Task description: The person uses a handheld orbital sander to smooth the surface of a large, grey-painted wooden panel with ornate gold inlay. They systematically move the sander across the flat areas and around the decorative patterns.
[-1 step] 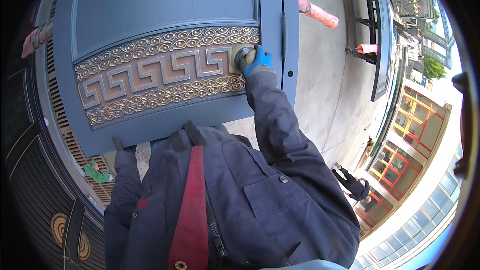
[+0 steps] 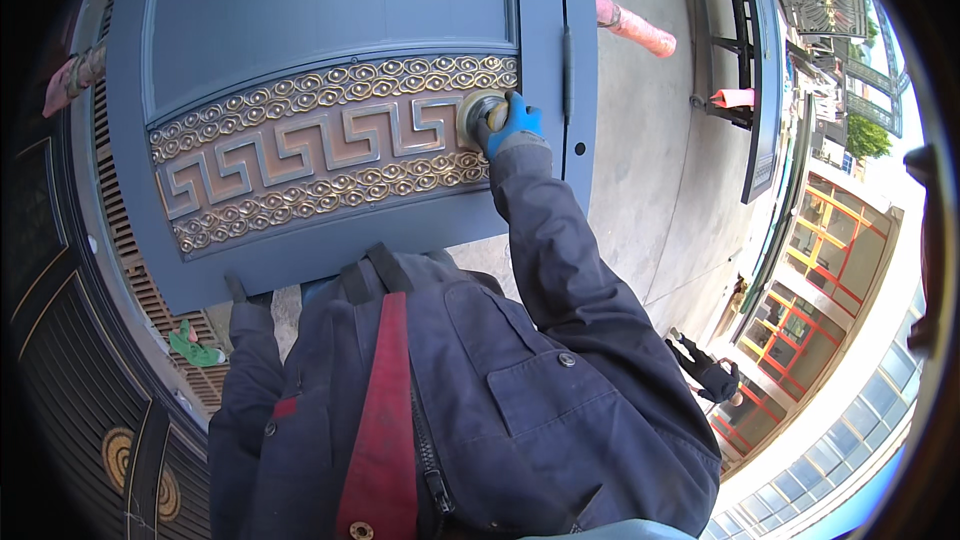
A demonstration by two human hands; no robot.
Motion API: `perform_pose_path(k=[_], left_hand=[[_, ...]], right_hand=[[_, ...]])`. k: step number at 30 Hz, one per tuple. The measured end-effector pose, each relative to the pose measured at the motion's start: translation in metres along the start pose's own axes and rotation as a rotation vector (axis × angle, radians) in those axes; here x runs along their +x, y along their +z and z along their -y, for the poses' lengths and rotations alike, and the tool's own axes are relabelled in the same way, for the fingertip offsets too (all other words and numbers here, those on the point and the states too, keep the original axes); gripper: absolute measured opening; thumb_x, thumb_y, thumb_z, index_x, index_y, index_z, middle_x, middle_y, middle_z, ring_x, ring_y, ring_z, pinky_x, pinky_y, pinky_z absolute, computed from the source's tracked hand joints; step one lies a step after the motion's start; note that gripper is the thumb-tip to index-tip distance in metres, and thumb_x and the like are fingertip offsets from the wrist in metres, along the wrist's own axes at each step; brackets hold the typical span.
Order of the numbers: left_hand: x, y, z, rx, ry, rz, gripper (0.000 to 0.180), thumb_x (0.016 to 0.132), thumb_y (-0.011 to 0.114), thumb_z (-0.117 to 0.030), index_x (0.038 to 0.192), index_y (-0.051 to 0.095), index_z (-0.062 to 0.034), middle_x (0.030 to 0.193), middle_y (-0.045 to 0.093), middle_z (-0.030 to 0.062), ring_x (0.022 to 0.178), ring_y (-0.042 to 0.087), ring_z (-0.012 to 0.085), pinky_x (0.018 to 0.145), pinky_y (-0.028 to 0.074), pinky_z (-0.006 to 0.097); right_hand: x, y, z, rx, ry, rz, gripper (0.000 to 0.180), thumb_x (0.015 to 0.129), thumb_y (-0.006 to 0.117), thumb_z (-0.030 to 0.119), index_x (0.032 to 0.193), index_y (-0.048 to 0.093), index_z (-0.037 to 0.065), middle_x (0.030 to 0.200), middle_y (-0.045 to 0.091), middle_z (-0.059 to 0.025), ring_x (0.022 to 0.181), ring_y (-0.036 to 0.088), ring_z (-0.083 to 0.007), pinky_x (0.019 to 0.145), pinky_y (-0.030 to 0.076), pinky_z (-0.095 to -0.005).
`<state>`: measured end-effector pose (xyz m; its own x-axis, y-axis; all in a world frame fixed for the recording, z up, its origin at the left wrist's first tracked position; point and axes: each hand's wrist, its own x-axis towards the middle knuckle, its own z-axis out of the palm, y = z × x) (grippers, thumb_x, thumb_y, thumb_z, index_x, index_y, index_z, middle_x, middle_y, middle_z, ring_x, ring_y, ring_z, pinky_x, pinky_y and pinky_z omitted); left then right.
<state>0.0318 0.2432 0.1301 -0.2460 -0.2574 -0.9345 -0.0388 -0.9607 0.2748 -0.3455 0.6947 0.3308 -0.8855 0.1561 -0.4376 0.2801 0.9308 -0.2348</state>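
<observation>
My right hand (image 2: 516,124), in a blue glove, is closed on a round, pale-rimmed tool with a smaller round middle (image 2: 482,118). The tool is at the right end of a raised bronze-coloured key-pattern band (image 2: 290,148) on a blue-grey door panel (image 2: 330,2). Rows of gold swirl ornament (image 2: 350,80) run above and below that band. Down at the panel's lower left edge is my left hand (image 2: 236,287); only a dark fingertip shows on the edge, and the other fingers are hidden.
Pink-wrapped bars (image 2: 636,26) stick out on both sides of the panel. Slatted grating (image 2: 130,240) and dark doors (image 2: 75,370) are on the left, with a green cloth-like thing (image 2: 195,344). Another panel (image 2: 762,130) stands at the right; farther off is a person (image 2: 716,378).
The round tool and my right hand have shifted very slightly at the end of the band. My left hand and the panel look the same.
</observation>
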Motion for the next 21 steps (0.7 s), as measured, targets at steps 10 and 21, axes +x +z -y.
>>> perform_pose_path(k=[10, 21], left_hand=[[0.004, 0.000, 0.001, -0.012, -0.006, 0.011, 0.097, 0.095, 0.055, -0.076, 0.163, 0.031, -0.0107, 0.163, 0.041, 0.0144, 0.146, 0.042, 0.0357, 0.123, 0.036, 0.054], [0.004, -0.001, 0.000, -0.022, -0.013, 0.010, 0.096, 0.095, 0.054, -0.076, 0.163, 0.031, -0.0105, 0.162, 0.041, 0.0146, 0.145, 0.042, 0.0357, 0.123, 0.037, 0.053]], right_hand=[[0.000, 0.006, 0.001, -0.031, -0.056, 0.010, 0.083, 0.079, 0.087, 0.036, 0.151, 0.051, 0.015, 0.141, 0.052, -0.0259, 0.125, 0.062, -0.0458, 0.105, 0.054, -0.0486], [-0.008, 0.009, 0.012, -0.070, -0.069, 0.135, 0.086, 0.080, 0.086, 0.038, 0.153, 0.048, 0.015, 0.143, 0.051, -0.0260, 0.122, 0.065, -0.0437, 0.103, 0.057, -0.0491]])
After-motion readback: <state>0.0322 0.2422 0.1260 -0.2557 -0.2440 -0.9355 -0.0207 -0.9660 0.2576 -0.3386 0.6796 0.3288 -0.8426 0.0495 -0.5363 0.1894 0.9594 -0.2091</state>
